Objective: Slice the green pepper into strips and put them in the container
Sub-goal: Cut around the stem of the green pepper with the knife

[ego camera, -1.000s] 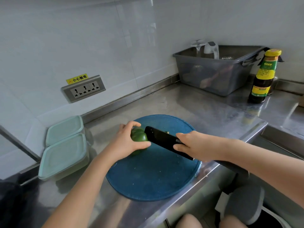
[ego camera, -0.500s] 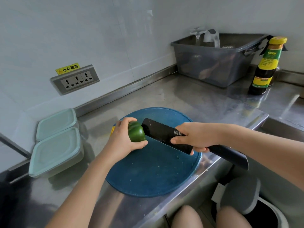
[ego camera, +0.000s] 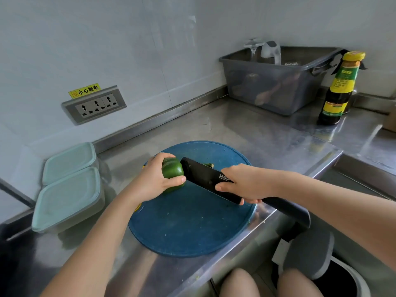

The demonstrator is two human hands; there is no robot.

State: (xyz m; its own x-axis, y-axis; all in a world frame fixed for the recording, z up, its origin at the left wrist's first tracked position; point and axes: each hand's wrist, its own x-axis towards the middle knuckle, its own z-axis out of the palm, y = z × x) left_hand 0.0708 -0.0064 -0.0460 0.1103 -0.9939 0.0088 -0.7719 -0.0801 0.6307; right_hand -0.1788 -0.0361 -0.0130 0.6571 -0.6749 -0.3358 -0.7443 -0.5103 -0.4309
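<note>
Left hand [ego camera: 157, 182] curls round green pepper [ego camera: 172, 172] on blue board [ego camera: 188, 228], keeping it steady. Right hand [ego camera: 242, 183] grips black knife [ego camera: 203, 176], blade against pepper, likely cutting. Lidded containers [ego camera: 68, 196] left of board.

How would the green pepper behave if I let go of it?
The green pepper looks rounded, so it would probably rock or roll on the cutting board. Its glossy skin may be slippery against the knife.
</note>
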